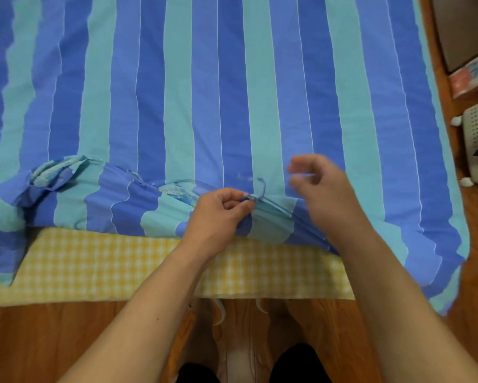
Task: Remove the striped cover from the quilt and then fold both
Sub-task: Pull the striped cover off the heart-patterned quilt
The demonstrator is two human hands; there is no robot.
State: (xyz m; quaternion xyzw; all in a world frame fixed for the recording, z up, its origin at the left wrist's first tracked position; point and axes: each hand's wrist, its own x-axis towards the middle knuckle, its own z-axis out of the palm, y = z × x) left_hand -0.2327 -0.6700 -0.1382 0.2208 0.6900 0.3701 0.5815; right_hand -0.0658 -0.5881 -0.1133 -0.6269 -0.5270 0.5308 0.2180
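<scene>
The left hand (221, 210) is pinching a thin tie (260, 189) at the soft, limp cover's (232, 92) open hem, the place to grip, while the blurred right hand (319, 179) is hovering loosely curled, seemingly holding nothing.

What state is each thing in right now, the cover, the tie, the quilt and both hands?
striped cover: spread flat, near edge partly open
tie: pinched at its base, loose end up
quilt: inside cover, peeking out at the gap
left hand: pinches the tie
right hand: raised, fingers loosely curled, blurred
</scene>
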